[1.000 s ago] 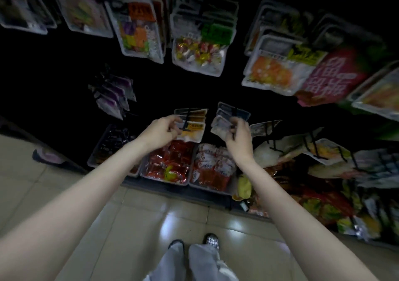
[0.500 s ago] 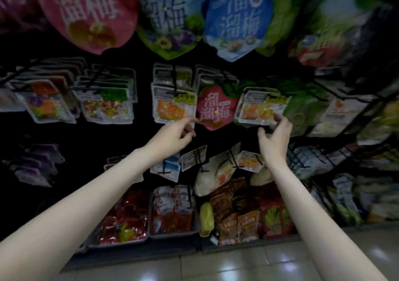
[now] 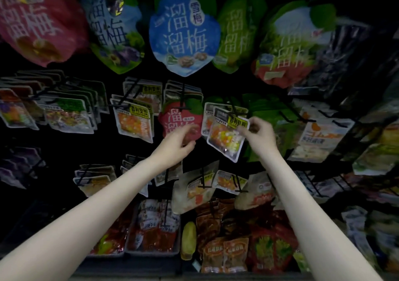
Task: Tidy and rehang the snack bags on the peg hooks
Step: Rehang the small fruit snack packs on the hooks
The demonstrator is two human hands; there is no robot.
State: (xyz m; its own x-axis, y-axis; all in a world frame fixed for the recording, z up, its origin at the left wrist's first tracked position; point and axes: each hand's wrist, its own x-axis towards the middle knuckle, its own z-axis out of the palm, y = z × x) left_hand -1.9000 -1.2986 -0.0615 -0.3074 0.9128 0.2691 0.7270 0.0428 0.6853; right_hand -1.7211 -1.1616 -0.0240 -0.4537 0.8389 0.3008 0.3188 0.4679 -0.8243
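Observation:
A clear snack bag with orange and yellow sweets (image 3: 226, 136) hangs tilted from a black peg hook (image 3: 234, 110) at the middle of the rack. My right hand (image 3: 258, 135) pinches its upper right corner. My left hand (image 3: 180, 142) reaches up at the lower edge of a red plum bag (image 3: 179, 118) on the neighbouring hook, fingers loosely curled; whether it touches the bag I cannot tell. A second similar clear bag (image 3: 207, 118) hangs just behind the tilted one.
Large red, blue and green plum bags (image 3: 183, 32) hang overhead. More clear sweet bags (image 3: 133, 118) fill hooks to the left. Smaller packs (image 3: 226, 180) hang below, above trays of red packets (image 3: 155, 233) near the floor. Black peg hooks jut out at the right.
The view rose from the lowest hooks to the middle row. My right hand has taken hold of the tilted sweet bag's corner. My left hand moved right, to the red plum bag.

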